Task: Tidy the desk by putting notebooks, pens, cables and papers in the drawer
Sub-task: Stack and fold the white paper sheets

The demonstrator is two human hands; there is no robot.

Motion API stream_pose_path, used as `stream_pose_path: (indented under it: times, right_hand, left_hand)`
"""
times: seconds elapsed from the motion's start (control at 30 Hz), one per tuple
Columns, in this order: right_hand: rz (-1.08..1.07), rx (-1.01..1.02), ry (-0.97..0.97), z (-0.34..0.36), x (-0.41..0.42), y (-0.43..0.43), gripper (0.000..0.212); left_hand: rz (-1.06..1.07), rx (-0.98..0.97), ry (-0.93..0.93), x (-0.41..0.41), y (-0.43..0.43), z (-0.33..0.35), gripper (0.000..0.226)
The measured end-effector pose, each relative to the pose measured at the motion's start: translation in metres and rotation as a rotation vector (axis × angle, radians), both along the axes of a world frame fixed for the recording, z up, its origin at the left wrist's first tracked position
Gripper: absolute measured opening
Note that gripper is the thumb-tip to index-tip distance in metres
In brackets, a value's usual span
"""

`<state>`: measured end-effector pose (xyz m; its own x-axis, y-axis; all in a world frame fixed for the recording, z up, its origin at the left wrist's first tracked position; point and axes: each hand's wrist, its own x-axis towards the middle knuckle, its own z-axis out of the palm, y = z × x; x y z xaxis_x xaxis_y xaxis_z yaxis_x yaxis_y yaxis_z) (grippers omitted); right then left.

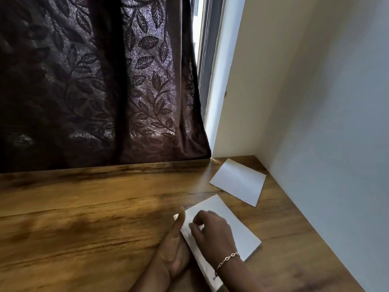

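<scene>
Right grip [210, 230] pinches the near paper [244, 237] while the left grip [174, 239], held flat, touches its edge.

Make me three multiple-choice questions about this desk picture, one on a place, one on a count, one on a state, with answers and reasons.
1. Where is the far paper? A. Near the desk's back right corner. B. At the desk's left end. C. On the floor.
2. How many white papers lie on the desk? A. One. B. Two. C. Four.
3. What about the near paper? A. Untouched. B. Crumpled. C. Both hands touch it.
Answers: 1 A, it sits far right at the back. 2 B, only two sheets show. 3 C, the left hand meets its edge and the right hand rests on top.
</scene>
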<state>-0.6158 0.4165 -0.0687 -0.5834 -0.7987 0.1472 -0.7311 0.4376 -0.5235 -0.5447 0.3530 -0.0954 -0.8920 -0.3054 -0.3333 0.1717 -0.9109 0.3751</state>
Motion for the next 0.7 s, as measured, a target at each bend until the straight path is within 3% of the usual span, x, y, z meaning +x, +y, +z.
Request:
stream_pose_path:
  times: [0.1, 0.23, 0.3, 0.43, 0.5, 0.6, 0.7]
  right_hand:
    - [-0.069, -0.06, -0.02, 0.005, -0.022, 0.004, 0.014]
    - [-0.226, -0.043, 0.097, 0.008, -0.082, 0.003, 0.015]
    - [-0.254, 0.04, 0.153, 0.005, -0.111, 0.003, 0.02]
    - [-0.209, 0.276, 0.211, -0.003, -0.147, 0.004, 0.023]
    - [-0.172, 0.355, 0.281, -0.006, -0.152, 0.003, 0.022]
    - [-0.177, 0.357, 0.393, -0.014, -0.153, 0.002, 0.022]
    - [-0.201, 0.346, 0.438, -0.016, -0.153, 0.001, 0.021]
  left_hand:
    - [0.028, -0.033, -0.035, 0.0, -0.002, -0.004, 0.067]
    - [0.042, -0.046, -0.029, -0.001, -0.005, -0.012, 0.097]
    - [0.033, -0.048, -0.034, -0.001, -0.006, -0.014, 0.097]
    - [0.03, -0.061, -0.052, -0.001, -0.007, -0.013, 0.056]
    - [0.029, -0.073, -0.055, -0.002, -0.008, -0.013, 0.053]
    - [0.016, -0.067, -0.069, -0.003, -0.008, -0.012, 0.055]
    - [0.01, -0.058, -0.061, -0.003, -0.008, -0.015, 0.094]
